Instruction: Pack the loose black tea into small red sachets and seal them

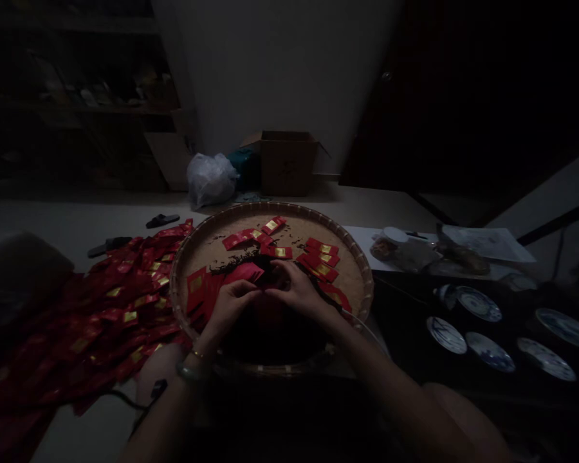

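A round woven bamboo tray stands before me with dark, dried leaf-like bits scattered and heaped in it. My left hand and my right hand meet over its near half, fingertips pinched together on a dark red packet, whose lower part is lost in shadow. Just beyond the left fingertips is a brighter red packet. Flat red packets with gold labels lie in the tray, some on the right, some at the back and some on the left.
A big pile of red packets covers the floor at left, beside slippers. Behind the tray are a white plastic bag and an open cardboard box. On the right, blue-and-white dishes and a lidded jar rest on a low surface.
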The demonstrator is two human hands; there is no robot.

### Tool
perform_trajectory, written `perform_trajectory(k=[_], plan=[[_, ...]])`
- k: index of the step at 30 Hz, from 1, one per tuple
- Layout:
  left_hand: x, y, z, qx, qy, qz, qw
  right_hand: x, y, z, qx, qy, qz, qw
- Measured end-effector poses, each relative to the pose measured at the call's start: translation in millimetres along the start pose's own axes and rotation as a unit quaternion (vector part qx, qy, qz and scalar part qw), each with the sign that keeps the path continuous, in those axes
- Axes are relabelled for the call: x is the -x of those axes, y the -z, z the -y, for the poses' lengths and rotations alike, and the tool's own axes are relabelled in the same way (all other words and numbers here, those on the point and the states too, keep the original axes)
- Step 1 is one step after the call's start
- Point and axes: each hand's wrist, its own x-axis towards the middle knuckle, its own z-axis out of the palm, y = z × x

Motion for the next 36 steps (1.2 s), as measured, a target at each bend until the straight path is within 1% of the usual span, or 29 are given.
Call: perform_trajectory(k=[3,5,7,8,10,12,14,16,19,23,25,27,30,33,36], plan=[[-3,-4.2,-4,0.020,0.001,-0.007,1.000,-3,0,-6,-0.081,-0.106,0.033,0.991],[-4,-7.1,-6,0.036,0.005,-0.016,0.999,-4,0,-7,-0.131,-0.167,0.035,0.977],[-4,-9.2,-8,0.053,0.021,-0.010,0.998,-4,0,-5,-0.179,-0.203,0.022,0.963],[-4,-9.8,-8,0.058,0.036,0.004,0.998,-4,-1,-4,-0.195,-0.210,0.017,0.958],[-4,-10.0,-8,0.060,0.067,0.040,0.995,-4,-1,-3,-0.207,-0.214,0.011,0.955],[-4,-9.2,-6,0.054,0.080,0.060,0.994,-5,-1,-2,-0.198,-0.217,0.025,0.955],[-4,-8.4,-5,0.041,0.066,0.061,0.995,-5,0,-3,-0.181,-0.224,0.049,0.956],[-5,-8.8,-2,0.034,0.045,0.055,0.997,-5,0,-5,-0.174,-0.226,0.059,0.957],[-4,-12.6,1,0.062,0.035,0.047,0.996,-5,-4,-10,-0.191,-0.211,0.038,0.958],[1,-19.2,10,0.105,0.071,0.093,0.988,-5,-12,-12,-0.193,-0.184,-0.008,0.964],[3,-20.7,14,0.118,0.100,0.103,0.983,-6,-14,-11,-0.181,-0.172,-0.018,0.968],[5,-20.9,16,0.131,0.121,0.104,0.978,-7,-12,-8,-0.168,-0.161,-0.006,0.973],[7,-20.4,18,0.133,0.135,0.125,0.974,-9,-10,-6,-0.146,-0.156,0.027,0.977],[7,-21.2,18,0.127,0.137,0.132,0.974,-10,-12,-7,-0.123,-0.152,0.026,0.980],[8,-23.0,18,0.110,0.130,0.122,0.978,-13,-12,-10,-0.092,-0.136,0.023,0.986]])
